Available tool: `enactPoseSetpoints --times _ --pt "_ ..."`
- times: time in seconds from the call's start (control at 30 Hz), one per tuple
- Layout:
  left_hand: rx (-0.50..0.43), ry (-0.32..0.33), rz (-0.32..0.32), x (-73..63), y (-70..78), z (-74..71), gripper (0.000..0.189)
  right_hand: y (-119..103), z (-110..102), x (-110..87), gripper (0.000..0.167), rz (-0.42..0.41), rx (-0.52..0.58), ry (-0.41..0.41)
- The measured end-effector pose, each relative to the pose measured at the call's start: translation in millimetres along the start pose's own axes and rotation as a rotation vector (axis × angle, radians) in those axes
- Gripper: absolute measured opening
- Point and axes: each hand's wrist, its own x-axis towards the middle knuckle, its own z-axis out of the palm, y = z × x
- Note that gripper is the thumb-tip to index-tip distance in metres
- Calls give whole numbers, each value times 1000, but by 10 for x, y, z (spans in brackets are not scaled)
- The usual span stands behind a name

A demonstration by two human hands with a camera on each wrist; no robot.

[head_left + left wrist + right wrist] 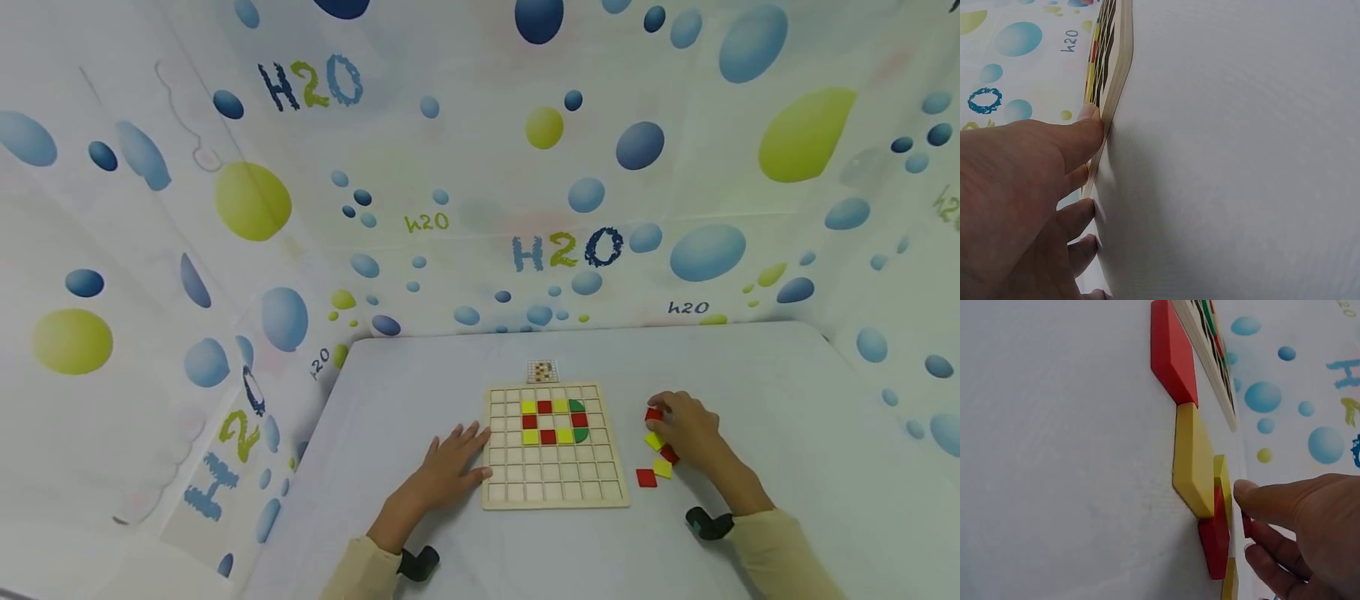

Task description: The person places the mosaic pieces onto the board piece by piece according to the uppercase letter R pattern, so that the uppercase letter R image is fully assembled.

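A wooden grid board (555, 492) lies on the table. In its upper half, red and yellow square tiles (545, 407) and two green rounded tiles (577, 407) form a ring. My left hand (450, 467) rests at the board's left edge, thumb and fingertips against the rim, fingers fairly straight; the left wrist view shows the thumb on that rim (1124, 50). Right of the board, my right hand (686, 427) pinches a red square tile (654, 414) between thumb and fingers. Below it lie loose tiles: yellow (1194, 459), red (1172, 350) and others partly overlapping.
A small pattern card (542, 372) lies just behind the board. White cloth covers the table (420, 375), and a curtain printed with blue and green drops (585, 196) hangs behind it and at the sides. Both wrists carry dark camera mounts (708, 523).
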Motion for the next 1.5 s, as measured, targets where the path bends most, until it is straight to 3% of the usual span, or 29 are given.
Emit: enactPoseSetpoints --times 0.23,0.4,0.73,0.93,1.27,1.5 --pt "3 1 -3 21 -11 14 70 -15 -29 34 35 -2 -66 -10" --pt "14 0 -7 24 -18 19 70 -14 7 66 34 5 -38 -34" --pt "4 1 -7 21 -10 4 70 -145 140 193 32 -57 -27 19" --pt "0 -8 -16 23 -5 16 71 -487 218 180 34 -64 8 -6" --pt "8 -15 -16 24 3 14 71 -1054 456 43 28 -291 -12 -20" --pt "9 -15 -21 17 29 -11 70 -1338 621 -82 30 -377 15 -33"
